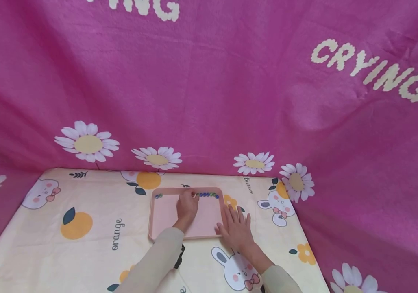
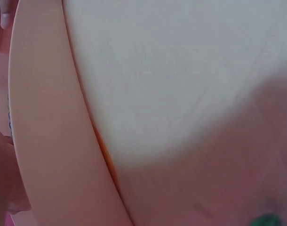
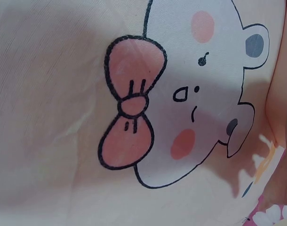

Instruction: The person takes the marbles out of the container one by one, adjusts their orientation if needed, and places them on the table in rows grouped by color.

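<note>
A shallow pink tray (image 1: 201, 221) lies on the patterned cloth. Along its far wall, a row of blue and green glass marbles (image 1: 207, 194) runs toward the right corner. Two more marbles (image 1: 159, 196) sit apart at the far left corner. My left hand (image 1: 188, 206) reaches into the tray, its curled fingertips pinching a marble at the row's left end; the fingers mostly hide it. My right hand (image 1: 237, 228) lies with fingers spread against the tray's right edge. In the left wrist view, the tray wall (image 2: 49, 103) covers much of my left hand (image 2: 7, 174).
The cream cloth (image 1: 95, 260) carries printed oranges, rabbits and flowers. A magenta curtain (image 1: 209, 101) with daisies and lettering rises behind the table and at both sides. A printed rabbit (image 3: 200, 94) fills the middle of the right wrist view.
</note>
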`<state>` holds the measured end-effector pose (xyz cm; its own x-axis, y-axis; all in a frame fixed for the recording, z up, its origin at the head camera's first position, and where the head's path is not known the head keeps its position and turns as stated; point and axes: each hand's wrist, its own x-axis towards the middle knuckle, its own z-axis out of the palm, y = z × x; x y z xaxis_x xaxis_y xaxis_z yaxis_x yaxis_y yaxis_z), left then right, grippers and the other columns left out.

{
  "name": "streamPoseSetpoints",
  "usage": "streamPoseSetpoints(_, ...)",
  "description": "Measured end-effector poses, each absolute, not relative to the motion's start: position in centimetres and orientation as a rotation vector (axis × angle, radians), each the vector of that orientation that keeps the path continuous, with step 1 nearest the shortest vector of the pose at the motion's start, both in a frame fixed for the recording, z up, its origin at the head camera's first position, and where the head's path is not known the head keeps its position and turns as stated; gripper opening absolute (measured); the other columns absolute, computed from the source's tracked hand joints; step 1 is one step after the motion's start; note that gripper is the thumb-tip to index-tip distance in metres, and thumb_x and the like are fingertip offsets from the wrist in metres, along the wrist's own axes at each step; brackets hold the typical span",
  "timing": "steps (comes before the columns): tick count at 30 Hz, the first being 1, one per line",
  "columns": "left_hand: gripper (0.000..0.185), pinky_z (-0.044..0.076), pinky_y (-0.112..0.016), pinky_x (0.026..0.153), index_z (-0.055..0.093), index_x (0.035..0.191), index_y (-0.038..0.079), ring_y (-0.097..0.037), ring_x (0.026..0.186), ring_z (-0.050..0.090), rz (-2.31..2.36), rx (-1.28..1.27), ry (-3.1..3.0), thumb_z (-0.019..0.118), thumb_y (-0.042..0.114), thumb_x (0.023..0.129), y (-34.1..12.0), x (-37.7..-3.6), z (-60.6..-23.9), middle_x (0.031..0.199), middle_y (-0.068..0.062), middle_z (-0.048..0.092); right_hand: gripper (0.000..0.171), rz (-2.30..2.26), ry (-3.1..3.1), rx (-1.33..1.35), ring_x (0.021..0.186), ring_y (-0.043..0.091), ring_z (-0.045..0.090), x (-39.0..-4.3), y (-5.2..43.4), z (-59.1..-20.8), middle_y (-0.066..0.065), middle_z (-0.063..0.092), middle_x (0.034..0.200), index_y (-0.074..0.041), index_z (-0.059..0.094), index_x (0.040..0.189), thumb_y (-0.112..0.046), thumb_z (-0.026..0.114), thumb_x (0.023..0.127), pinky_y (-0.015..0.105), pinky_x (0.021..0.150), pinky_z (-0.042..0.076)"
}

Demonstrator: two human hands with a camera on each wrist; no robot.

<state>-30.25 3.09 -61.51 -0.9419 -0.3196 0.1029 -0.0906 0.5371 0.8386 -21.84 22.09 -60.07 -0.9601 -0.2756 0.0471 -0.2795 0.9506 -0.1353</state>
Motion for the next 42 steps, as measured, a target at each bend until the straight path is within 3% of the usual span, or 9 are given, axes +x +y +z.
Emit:
streamPoseSetpoints(18,0.006,0.054,-0.053,0.061,0.067,0.082,0.006,-0.038,0.076,0.069,-1.249,0.366,-2.606,0.07,0.008,0.087,3.29,-30.23,-60.7,0.084,-0.016,0.071,0.074,0.267,-3.057,0.435,0.147,0.045,0.016,-22.08,21.85,-59.87,0.014,0.028,0.161,-0.012,0.026,0.159,-0.051,0.045,0.1,0.072,0.112,0.009)
streamPoseSetpoints(24,0.005,0.055,-0.051,0.062,0.07,0.091,0.005,-0.036,0.079,0.069,-1.181,0.359,-2.627,0.07,0.008,0.087,3.35,-30.24,-61.03,0.088,-0.012,0.069,0.074,0.249,-3.051,0.431,0.147,0.045,0.017,-21.87,21.71,-59.71,0.013,0.029,0.161,-0.013,0.027,0.159,-0.051,0.046,0.099,0.071,0.112,0.012)
streamPoseSetpoints(31,0.004,0.055,-0.053,0.062,0.066,0.084,0.004,-0.038,0.081,0.068,-1.121,0.324,-2.619,0.068,0.007,0.087,3.31,-29.93,-61.45,0.09,-0.011,0.064,0.073,0.252,-3.042,0.44,0.147,0.045,0.018,-21.63,21.7,-59.86,0.013,0.03,0.161,-0.012,0.028,0.159,-0.051,0.046,0.099,0.072,0.112,0.013)
streamPoseSetpoints(42,0.006,0.053,-0.046,0.062,0.066,0.082,0.005,-0.027,0.07,0.063,-1.361,0.221,-2.531,0.071,0.002,0.082,2.4,-29.74,-61.18,0.077,-0.007,0.063,0.074,0.266,-3.068,0.412,0.148,0.044,0.015,-21.73,22.11,-60.17,0.013,0.027,0.162,-0.013,0.025,0.16,-0.052,0.043,0.1,0.071,0.112,0.01)
